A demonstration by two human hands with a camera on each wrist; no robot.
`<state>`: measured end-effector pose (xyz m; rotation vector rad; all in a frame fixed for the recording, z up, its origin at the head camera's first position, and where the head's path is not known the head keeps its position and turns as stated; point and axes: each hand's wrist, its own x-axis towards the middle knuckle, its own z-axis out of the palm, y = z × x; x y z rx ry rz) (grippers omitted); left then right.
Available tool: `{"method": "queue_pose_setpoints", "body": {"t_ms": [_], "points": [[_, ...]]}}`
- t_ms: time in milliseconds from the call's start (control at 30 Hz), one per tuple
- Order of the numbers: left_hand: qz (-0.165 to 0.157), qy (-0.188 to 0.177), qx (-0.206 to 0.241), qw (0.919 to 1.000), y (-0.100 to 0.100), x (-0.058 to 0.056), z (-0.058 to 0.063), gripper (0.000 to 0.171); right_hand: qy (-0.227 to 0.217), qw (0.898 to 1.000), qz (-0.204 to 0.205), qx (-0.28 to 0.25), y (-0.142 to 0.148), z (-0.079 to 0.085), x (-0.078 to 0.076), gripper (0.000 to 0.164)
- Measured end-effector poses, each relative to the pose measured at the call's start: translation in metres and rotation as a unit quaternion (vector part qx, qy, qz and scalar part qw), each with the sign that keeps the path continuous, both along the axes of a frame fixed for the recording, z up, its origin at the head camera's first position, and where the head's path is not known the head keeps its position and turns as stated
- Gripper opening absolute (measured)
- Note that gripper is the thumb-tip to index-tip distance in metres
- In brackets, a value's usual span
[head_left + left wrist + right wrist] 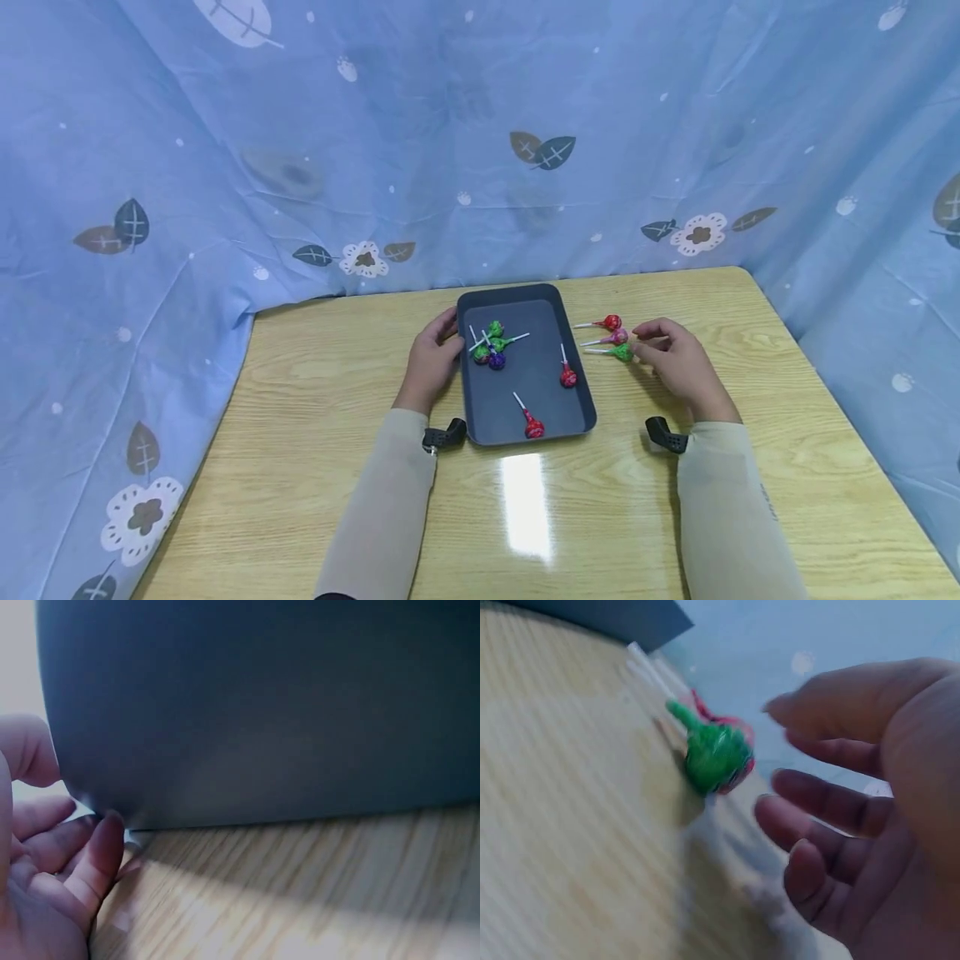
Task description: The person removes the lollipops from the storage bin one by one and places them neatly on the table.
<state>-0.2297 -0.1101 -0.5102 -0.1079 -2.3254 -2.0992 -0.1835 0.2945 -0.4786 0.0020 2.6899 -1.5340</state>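
Observation:
In the head view, my left hand (pixel 431 364) rests against the left wall of a dark grey tray (pixel 517 393), its fingertips at the outer side. The left wrist view shows the fingers (pixel 88 864) bent beside the tray's wall near the tabletop. Right of the tray lie a green lollipop (pixel 622 352), a pink lollipop (pixel 618 337) and a red lollipop (pixel 612 322), sticks pointing left. My right hand (pixel 681 367) hovers just beside their heads, thumb and fingers spread. In the right wrist view a gap separates the fingertips from the green lollipop (pixel 716 756).
Inside the tray, green lollipops (pixel 482 355) and a purple lollipop (pixel 497 361) cluster at the left, while red lollipops (pixel 568 377) lie apart toward the right and front. A blue patterned curtain (pixel 450 150) borders the wooden table (pixel 322 417) behind and at both sides.

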Motion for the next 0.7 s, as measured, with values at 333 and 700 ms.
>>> {"method": "queue_pose_setpoints", "body": {"t_ms": [333,700], "points": [[0.005,0.014,-0.001,0.9999,0.000,0.000,-0.002,0.058,0.108,0.992,0.012,-0.060,-0.043,0.019,-0.010,0.032],[0.003,0.025,-0.004,0.9997,0.000,-0.001,-0.003,0.058,0.100,0.988,0.118,-0.031,-0.118,0.036,-0.028,0.025]]}}
